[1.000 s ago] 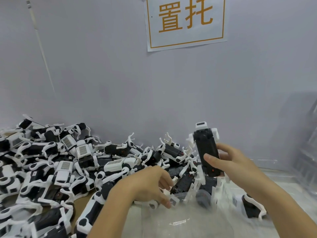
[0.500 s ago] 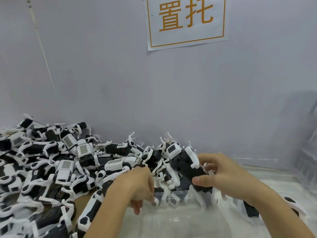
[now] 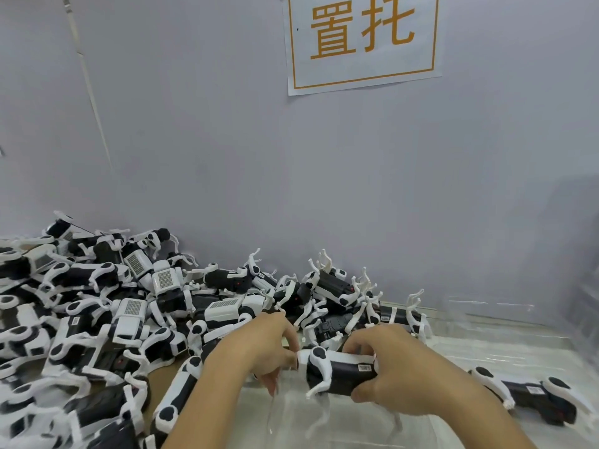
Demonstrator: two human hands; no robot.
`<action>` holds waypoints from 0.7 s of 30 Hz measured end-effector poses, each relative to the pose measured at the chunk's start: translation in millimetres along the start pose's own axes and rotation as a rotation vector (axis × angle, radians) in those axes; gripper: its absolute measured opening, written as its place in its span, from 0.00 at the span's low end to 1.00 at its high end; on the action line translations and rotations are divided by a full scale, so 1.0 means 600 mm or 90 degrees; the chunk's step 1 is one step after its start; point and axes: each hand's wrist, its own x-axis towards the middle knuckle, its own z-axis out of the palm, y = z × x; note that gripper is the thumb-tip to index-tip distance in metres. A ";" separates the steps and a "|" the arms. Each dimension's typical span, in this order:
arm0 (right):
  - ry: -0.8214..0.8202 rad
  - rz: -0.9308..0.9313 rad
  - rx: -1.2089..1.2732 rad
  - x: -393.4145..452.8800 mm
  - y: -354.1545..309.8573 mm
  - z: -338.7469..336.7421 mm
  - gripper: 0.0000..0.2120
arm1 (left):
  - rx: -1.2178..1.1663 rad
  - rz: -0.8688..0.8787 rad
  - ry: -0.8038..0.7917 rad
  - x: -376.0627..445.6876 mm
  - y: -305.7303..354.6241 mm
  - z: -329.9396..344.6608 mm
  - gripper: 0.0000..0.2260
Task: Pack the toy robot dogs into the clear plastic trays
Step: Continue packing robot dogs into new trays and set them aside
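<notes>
Since a second ago the toy robot dog has come down from upright in the air to lying on its side, low over the clear plastic tray, and both hands now meet on it.

On the left, the heap of loose dogs lies on the table as before, legs tangled, reaching back to the wall. The left hand has moved in from the heap's edge; its fingers are curled at the dog's white front end, apparently pinching or steadying it, though the contact is partly hidden. The right hand grips the black body, fingers over the top and thumb underneath, label facing the camera. Further right another dog already lies in the tray, well apart from the held one.

By my reading the dog is being turned and lined up for seating in a tray pocket, so this placement is close to done, while the heap shows most of the job remains. The pocket's outline is too faint to tell if the legs are aligned
</notes>
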 end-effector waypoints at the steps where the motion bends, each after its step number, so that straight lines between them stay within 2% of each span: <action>1: -0.002 0.004 -0.009 0.000 0.001 0.002 0.17 | 0.011 0.001 0.005 -0.001 0.000 -0.001 0.04; 7: 0.014 0.013 -0.028 0.003 0.001 0.018 0.20 | 0.020 -0.016 -0.010 -0.006 0.007 -0.002 0.08; 12: 0.010 0.018 -0.036 0.005 0.004 0.030 0.19 | 0.055 -0.017 -0.022 -0.007 0.009 -0.007 0.12; 17: 0.017 0.021 -0.026 0.007 0.010 0.032 0.19 | -0.119 -0.082 -0.140 -0.016 0.004 -0.012 0.14; 21: 0.016 0.028 -0.041 0.008 0.010 0.032 0.19 | -0.112 -0.085 -0.119 -0.016 0.004 -0.007 0.14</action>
